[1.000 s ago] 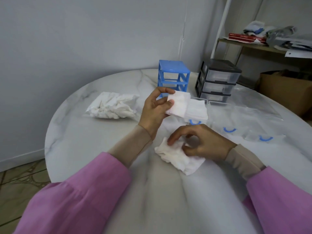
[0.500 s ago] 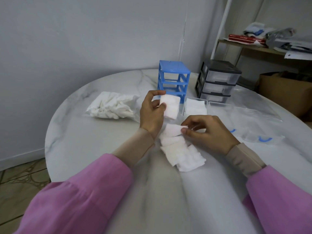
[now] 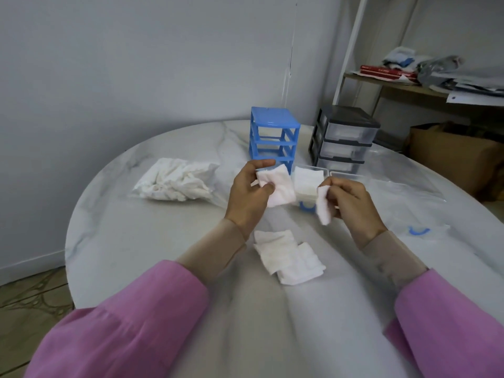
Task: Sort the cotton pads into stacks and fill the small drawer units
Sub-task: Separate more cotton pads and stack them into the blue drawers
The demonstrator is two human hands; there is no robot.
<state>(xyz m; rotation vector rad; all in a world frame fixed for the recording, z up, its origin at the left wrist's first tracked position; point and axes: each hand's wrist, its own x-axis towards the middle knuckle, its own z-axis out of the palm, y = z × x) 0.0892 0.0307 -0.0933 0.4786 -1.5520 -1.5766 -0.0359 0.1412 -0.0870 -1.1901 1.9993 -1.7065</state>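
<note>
My left hand (image 3: pixel 249 199) holds a small stack of pads (image 3: pixel 278 188) up, thumb on top. My right hand (image 3: pixel 351 201) pinches one pad (image 3: pixel 323 204), which hangs down. More loose pads (image 3: pixel 287 257) lie on the desk (image 3: pixel 163 241) near my edge. A bag of pads (image 3: pixel 174 182) sits by the left edge. The blue unit (image 3: pixel 274 140) and the grey unit (image 3: pixel 345 140) stand at the far edge. I can read no writing.
</note>
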